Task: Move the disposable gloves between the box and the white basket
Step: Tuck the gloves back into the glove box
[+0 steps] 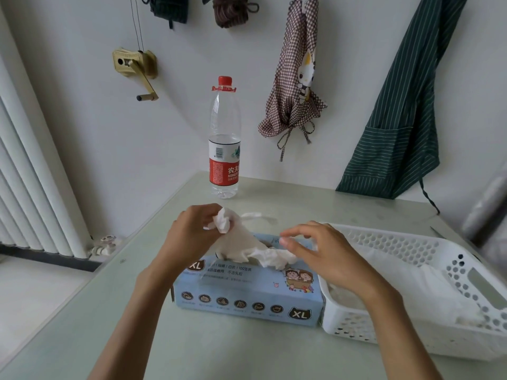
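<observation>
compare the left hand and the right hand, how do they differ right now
The left hand grips a bunched glove that trails out of the box; the right hand holds nothing that can be made out. The left hand is raised above the far left part of the box, while the right hand hovers lower, over the box's right end beside the white basket. Both are bare and reach in over the box.
</observation>
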{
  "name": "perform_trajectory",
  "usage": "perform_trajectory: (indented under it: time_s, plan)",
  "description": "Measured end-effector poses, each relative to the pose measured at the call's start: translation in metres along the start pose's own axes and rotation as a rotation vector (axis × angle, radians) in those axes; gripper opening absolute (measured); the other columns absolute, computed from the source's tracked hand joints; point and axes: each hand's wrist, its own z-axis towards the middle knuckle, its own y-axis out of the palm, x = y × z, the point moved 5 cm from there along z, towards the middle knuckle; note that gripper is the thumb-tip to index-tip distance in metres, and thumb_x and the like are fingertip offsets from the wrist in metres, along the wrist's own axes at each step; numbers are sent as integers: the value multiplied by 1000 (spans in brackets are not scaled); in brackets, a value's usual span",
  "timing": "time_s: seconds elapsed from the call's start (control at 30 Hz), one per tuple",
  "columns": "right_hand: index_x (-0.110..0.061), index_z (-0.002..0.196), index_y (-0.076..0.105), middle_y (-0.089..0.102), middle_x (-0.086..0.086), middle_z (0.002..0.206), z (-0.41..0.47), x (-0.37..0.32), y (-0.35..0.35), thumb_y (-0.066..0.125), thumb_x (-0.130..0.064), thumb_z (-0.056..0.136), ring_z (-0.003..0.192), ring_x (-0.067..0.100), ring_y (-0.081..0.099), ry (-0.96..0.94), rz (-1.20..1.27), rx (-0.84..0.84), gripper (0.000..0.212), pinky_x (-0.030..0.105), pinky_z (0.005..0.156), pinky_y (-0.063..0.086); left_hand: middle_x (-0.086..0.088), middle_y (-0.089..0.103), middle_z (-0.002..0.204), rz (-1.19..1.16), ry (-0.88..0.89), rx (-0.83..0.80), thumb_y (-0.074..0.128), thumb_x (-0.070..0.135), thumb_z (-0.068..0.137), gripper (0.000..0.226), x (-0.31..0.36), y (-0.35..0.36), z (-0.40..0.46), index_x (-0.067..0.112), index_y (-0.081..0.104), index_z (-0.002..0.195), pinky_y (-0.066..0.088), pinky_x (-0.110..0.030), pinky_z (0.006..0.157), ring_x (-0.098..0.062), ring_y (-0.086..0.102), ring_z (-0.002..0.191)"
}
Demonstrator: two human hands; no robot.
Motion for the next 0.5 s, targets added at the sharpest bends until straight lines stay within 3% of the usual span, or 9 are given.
perform_trajectory:
  time_s: [0.07,0.17,0.23,0.3,0.4,0.5]
  plan:
    - [-36,113,63,59,-17,121,7,-5,1,45,-48,94,115,7,47,-12,9,111,28,37,103,37,10,68,77,-75,20,9,71,29,81,4,3,-3,0,31,68,80,54,-37,73,-10,62,74]
    - [-28,101,69,66,-15,106,21,-20,-1,53,-42,93,96,5,57,-31,94,191,23,35,90,48,11,66,73,-117,25,42,67,20,85,13,7,-7,0,31,66,79,48,-24,61,-5,59,66]
    - [-28,97,71,68,-15,97,31,-30,8,64,-48,84,86,4,60,-18,102,50,26,33,83,51,11,67,76,-144,11,54,66,20,85,6,9,-9,0,26,68,85,45,-17,58,-1,60,63]
    - [-26,98,73,70,-12,94,37,-33,21,70,-49,78,81,5,62,10,21,-82,30,33,80,54,11,69,80,-186,-3,66,67,21,85,7,9,-11,0,24,70,90,50,-19,61,1,64,68]
    - [-23,94,75,73,-8,91,42,-30,15,70,-35,83,81,5,65,-5,107,-10,17,32,82,54,13,70,76,-169,-49,98,68,30,83,3,3,-15,-1,28,70,85,52,-27,63,-4,65,69]
    - [-18,102,74,73,-6,101,38,-31,5,63,-26,90,90,1,65,-70,180,-60,18,22,86,51,12,64,57,-44,-104,66,69,44,80,22,-3,-16,-2,25,67,68,44,-31,57,-9,58,54]
